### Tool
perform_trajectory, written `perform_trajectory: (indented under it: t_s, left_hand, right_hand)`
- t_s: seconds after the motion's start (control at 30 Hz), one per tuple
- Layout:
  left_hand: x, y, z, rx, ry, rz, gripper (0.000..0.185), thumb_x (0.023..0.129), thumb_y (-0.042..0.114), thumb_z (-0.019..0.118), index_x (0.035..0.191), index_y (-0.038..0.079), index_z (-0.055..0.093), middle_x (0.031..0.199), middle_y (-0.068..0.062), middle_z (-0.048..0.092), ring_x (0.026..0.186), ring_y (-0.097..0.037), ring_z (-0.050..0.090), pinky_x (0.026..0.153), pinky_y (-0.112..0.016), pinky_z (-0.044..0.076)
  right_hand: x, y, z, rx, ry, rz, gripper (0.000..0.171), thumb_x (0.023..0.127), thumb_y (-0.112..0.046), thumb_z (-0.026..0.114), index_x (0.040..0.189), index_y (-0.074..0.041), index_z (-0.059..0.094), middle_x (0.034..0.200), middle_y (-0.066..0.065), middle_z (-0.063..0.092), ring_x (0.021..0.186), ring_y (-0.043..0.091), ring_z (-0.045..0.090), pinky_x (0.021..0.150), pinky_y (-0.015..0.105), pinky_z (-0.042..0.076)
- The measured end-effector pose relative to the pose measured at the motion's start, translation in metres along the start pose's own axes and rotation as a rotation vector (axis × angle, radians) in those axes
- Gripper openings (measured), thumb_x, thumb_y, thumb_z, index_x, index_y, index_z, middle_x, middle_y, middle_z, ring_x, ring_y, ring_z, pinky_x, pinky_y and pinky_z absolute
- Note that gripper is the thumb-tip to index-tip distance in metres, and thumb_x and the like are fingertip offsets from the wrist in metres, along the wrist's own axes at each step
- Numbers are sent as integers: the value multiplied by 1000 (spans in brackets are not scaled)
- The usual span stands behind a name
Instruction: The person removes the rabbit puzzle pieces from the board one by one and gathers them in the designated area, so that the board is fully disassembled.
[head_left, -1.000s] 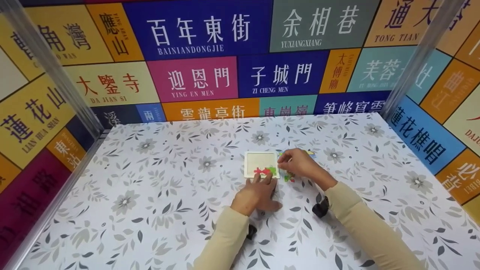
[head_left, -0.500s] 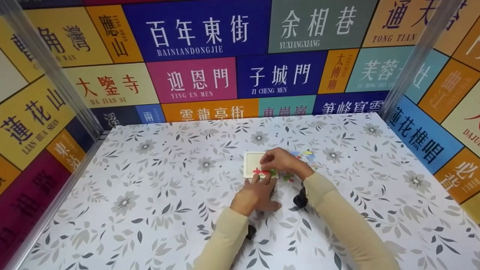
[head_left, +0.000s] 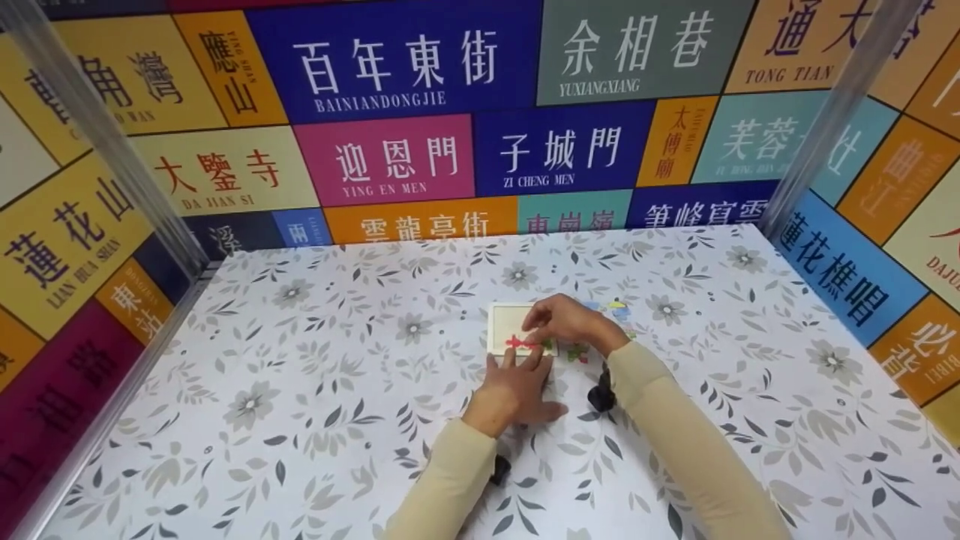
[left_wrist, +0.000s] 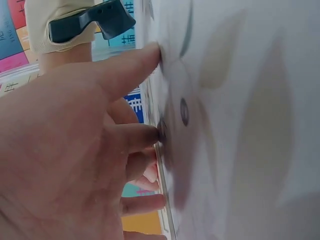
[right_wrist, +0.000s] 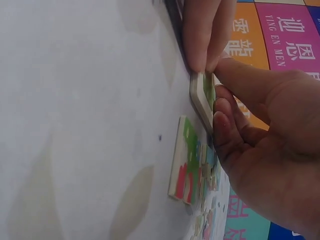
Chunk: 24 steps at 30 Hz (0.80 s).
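Note:
A small white puzzle tray point(head_left: 504, 322) lies flat on the flowered table point(head_left: 337, 375), with red and green pieces set along its near edge. My left hand point(head_left: 517, 382) rests just in front of it, its straight fingers pressing the tray's near rim. My right hand point(head_left: 570, 322) hovers over the tray's right side. In the right wrist view its thumb and fingers point(right_wrist: 227, 120) pinch a green puzzle piece point(right_wrist: 208, 92) against the tray point(right_wrist: 198, 100). The left hand point(left_wrist: 75, 150) fills the left wrist view, its fingertips on the table.
Loose coloured pieces lie right of the tray, one group point(head_left: 577, 352) near my right wrist and another point(head_left: 616, 307) farther back. A stack of pieces point(right_wrist: 184, 160) shows in the right wrist view. Walls covered with signs enclose the table on three sides.
My right hand moved left from the loose pieces to above the tray's right side, carrying a piece, and now sits lower on it. The left hand stayed put.

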<state>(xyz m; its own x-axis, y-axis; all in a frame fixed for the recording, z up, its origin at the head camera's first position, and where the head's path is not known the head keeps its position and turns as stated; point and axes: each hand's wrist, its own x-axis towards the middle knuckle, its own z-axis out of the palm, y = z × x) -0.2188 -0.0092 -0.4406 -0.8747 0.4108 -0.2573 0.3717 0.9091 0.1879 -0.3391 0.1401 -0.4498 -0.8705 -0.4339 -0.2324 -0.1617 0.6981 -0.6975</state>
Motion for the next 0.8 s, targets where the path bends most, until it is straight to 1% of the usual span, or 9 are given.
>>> perform_trajectory:
  t_s: [0.2,0.4,0.47,0.6,0.8]
  left_hand:
    - [1,-9,1,-30,-29,42,77,94,55,61,158,23,33,168,2,24,156,-37,17,123,-61,21]
    - [1,-12,-1,-46,-31,64,76,92,53,65,157,24,36,167,3,26,155,-38,17,122,-61,23]
    - [3,-12,-1,-39,-30,67,77,92,53,65,157,24,37,167,3,26,155,-38,18,122,-61,23]
    - [5,-12,-2,-40,-43,66,77,92,54,64,157,26,35,167,5,25,156,-37,16,123,-60,22]
    - [3,-13,-3,-56,-49,57,76,91,53,65,157,27,36,167,6,25,157,-35,13,124,-60,21]
  right_hand:
    - [0,0,1,24,-4,27,12,89,-14,76,100,-10,76,94,4,73,82,13,60,78,26,48]
    - [-1,0,0,-11,-9,-3,10,90,-16,75,97,-9,77,92,3,75,77,10,58,74,23,46]
    - [-1,1,-2,-25,-12,-4,11,91,-17,74,98,-9,78,92,3,75,77,10,56,73,23,45]
    - [-1,2,-5,-33,-14,25,12,92,-19,72,98,-10,78,94,2,74,77,12,54,71,24,44]
    - [0,1,-3,-25,-23,34,13,92,-19,73,99,-10,77,96,3,74,80,12,56,73,23,45]
